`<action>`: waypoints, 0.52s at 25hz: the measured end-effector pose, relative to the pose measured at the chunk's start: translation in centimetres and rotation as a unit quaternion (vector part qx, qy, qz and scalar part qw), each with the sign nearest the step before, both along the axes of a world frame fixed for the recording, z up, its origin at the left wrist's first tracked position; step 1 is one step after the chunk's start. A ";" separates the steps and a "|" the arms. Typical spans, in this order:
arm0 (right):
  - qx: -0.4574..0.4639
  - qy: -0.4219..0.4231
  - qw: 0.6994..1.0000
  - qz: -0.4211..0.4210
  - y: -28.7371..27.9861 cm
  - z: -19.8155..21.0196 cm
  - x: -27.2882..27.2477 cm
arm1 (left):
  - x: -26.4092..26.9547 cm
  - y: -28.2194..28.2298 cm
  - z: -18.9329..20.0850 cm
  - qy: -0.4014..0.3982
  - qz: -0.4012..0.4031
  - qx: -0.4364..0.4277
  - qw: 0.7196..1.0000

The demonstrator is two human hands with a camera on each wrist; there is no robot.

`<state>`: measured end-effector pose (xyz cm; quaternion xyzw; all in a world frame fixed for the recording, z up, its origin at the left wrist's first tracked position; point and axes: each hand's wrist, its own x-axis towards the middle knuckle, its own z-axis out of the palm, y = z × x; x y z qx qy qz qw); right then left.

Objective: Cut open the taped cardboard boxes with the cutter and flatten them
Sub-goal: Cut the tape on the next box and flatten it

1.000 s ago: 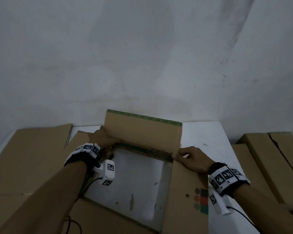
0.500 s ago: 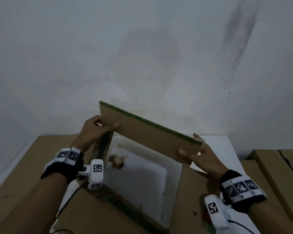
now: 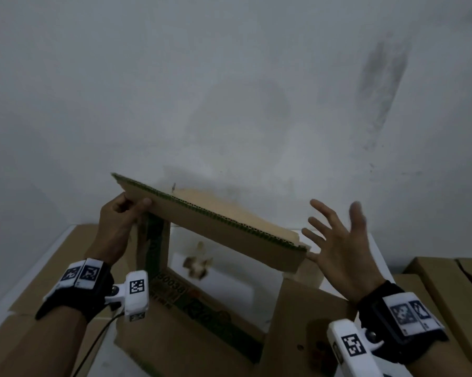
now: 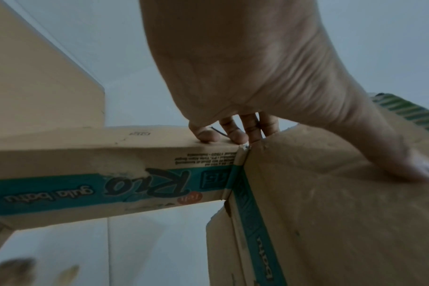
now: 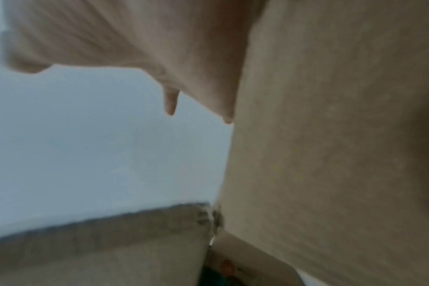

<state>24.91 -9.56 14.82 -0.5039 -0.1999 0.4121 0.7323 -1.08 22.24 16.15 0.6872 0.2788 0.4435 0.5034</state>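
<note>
An opened cardboard box (image 3: 221, 336) with green and teal print stands tilted on the white table (image 3: 237, 292), open through both ends. Its far flap (image 3: 215, 224) is raised and slopes down to the right. My left hand (image 3: 123, 213) pinches that flap's left corner, thumb on the near face; the left wrist view shows the curled fingers (image 4: 233, 133) over the box edge (image 4: 110, 154). My right hand (image 3: 338, 240) hangs open with spread fingers just right of the flap's right end, holding nothing. In the right wrist view it is blurred beside a cardboard wall (image 5: 331, 154). No cutter is visible.
Flattened cardboard (image 3: 52, 268) lies on the left of the table. More brown boxes (image 3: 447, 289) stand at the right. A grey wall (image 3: 229, 91) rises close behind the table. A small brown scrap (image 3: 198, 263) shows inside the box opening.
The box has been lifted and tilted up further. My right hand has let go of the flap's right end and spread open. My left hand keeps its pinch on the left corner.
</note>
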 end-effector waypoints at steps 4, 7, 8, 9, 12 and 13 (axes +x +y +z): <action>-0.147 -0.009 0.987 -0.058 0.4 -0.2 1.0 | -1.6 0.0 -0.9 -0.007 -0.004 -0.011 1.000; -0.245 -0.084 0.966 -0.022 1.6 -0.8 1.6 | -1.9 -0.8 -1.7 0.002 -0.012 -0.006 1.000; -0.277 -0.108 0.955 0.002 2.2 -1.0 1.7 | -2.0 -1.0 -2.1 0.003 -0.008 -0.006 1.000; -0.315 -0.133 0.939 0.026 2.9 -1.1 1.9 | -2.0 -1.0 -2.5 0.000 0.001 -0.007 1.000; -0.396 -0.199 0.892 0.094 4.4 -1.2 2.1 | -2.1 -0.6 -3.5 -0.011 0.021 -0.024 0.999; -0.403 -0.212 0.884 0.104 4.7 -1.2 2.2 | -2.3 -0.5 -3.6 -0.014 0.023 -0.021 0.999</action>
